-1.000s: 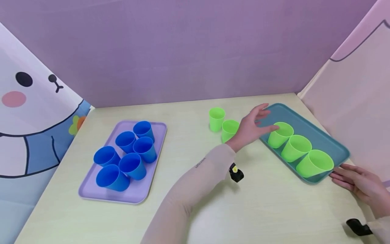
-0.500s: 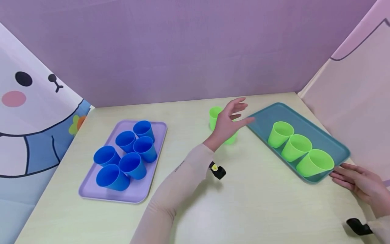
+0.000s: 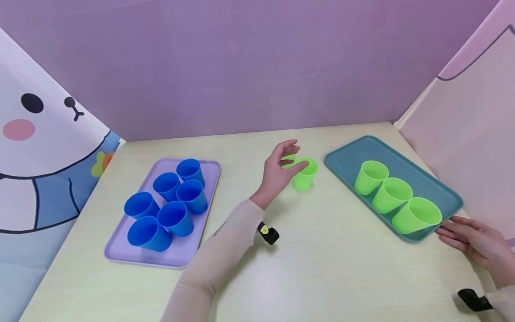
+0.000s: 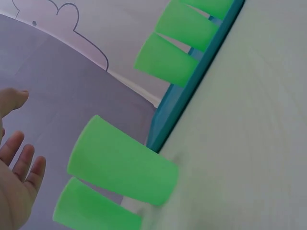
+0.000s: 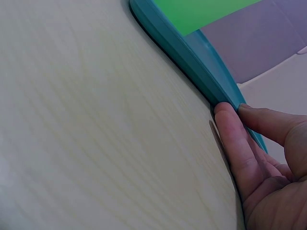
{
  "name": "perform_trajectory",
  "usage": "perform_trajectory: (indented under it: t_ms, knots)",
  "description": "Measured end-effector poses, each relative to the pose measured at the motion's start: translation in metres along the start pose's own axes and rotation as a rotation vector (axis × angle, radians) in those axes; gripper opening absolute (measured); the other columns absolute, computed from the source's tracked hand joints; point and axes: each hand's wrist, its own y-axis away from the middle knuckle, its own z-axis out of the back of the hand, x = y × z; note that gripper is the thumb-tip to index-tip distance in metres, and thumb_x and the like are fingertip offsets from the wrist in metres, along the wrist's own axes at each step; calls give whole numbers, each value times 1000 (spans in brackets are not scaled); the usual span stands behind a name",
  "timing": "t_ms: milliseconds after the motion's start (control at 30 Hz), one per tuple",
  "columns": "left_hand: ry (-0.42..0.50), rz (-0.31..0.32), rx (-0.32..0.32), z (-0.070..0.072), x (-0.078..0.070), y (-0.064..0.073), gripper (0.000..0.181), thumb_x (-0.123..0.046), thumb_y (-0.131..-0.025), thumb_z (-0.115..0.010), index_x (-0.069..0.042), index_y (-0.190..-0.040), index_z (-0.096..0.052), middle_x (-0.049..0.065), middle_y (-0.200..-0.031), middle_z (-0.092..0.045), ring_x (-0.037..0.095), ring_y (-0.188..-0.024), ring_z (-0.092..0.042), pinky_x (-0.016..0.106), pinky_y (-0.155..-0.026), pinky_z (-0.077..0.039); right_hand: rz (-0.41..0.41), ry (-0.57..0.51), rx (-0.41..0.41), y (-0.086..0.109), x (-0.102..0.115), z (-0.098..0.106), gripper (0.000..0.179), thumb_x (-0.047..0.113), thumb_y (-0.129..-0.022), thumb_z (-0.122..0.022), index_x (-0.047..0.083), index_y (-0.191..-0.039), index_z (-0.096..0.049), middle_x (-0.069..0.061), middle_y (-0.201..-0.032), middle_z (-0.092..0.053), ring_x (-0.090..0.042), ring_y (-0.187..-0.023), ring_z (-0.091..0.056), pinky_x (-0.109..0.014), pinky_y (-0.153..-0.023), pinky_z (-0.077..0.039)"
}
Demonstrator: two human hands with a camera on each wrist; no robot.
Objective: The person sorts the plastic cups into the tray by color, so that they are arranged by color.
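Observation:
My left hand [image 3: 276, 175] hovers by two loose green cups, its thumb and fingers spread and nothing held. The nearer green cup [image 3: 304, 180] stands upright on the table; the farther green cup [image 3: 289, 157] is mostly hidden behind the hand. In the left wrist view, a gap separates the hand [image 4: 17, 191] from both cups. At the right, my right hand [image 3: 479, 243] pinches the near corner of a teal tray [image 3: 342, 156], thumb at the rim and fingers along its outer side. Along the tray's left edge, three green cups [image 3: 391, 197] stand in a row.
A lilac tray [image 3: 161, 258] on the left carries several upright blue cups [image 3: 175, 218]. Pale wooden table [image 3: 322, 268] lies between the two trays. A purple backdrop [image 3: 249, 67] rises behind the table, with printed cloth panels on both sides.
My left hand has moved left, away from the teal tray, to beside the loose green cups. The tray's far left corner is now uncovered. My right hand stays at its corner.

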Motion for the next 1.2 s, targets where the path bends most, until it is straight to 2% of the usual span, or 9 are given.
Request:
perform_trajectory:
  t_ms: [233,467,733,933,1200]
  knots:
    - [-67,69,-30,6,15,14,58,-8,-84,-80,1,-134,-53,18,-126,-62,32,-119,-57,42,-92,-53,-7,28,-20,2,-2,1,38,-1,-105,-40,17,-92,-71,-9,-91,-76,-24,-82,-75,-35,-73,-61]
    - [-48,148,-48,8,27,24,61,-6,-81,-82,3,-134,-52,24,-128,-60,40,-121,-54,51,-97,-50,-5,52,-35,2,-2,1,36,0,-105,-41,18,-91,-68,-7,-91,-76,-22,-82,-75,-34,-73,-61]
    - [-76,249,-22,5,37,28,66,-6,-80,-83,0,-137,-50,16,-131,-60,30,-123,-55,39,-101,-49,3,46,-27,2,-2,-1,36,-2,-105,-40,18,-92,-68,-8,-91,-76,-23,-83,-75,-34,-73,-61]
    - [-82,272,-7,-4,44,26,67,-5,-79,-83,-1,-138,-50,14,-134,-58,32,-125,-54,39,-104,-48,5,56,-39,1,-1,-2,35,-2,-105,-41,18,-92,-66,-7,-91,-76,-22,-83,-75,-34,-73,-61]
    - [-100,276,-18,-18,45,22,68,-5,-78,-85,-3,-137,-51,13,-132,-58,28,-122,-56,36,-102,-49,15,22,-9,0,-1,-1,36,-3,-105,-40,16,-93,-67,-10,-93,-75,-24,-84,-74,-34,-74,-61]
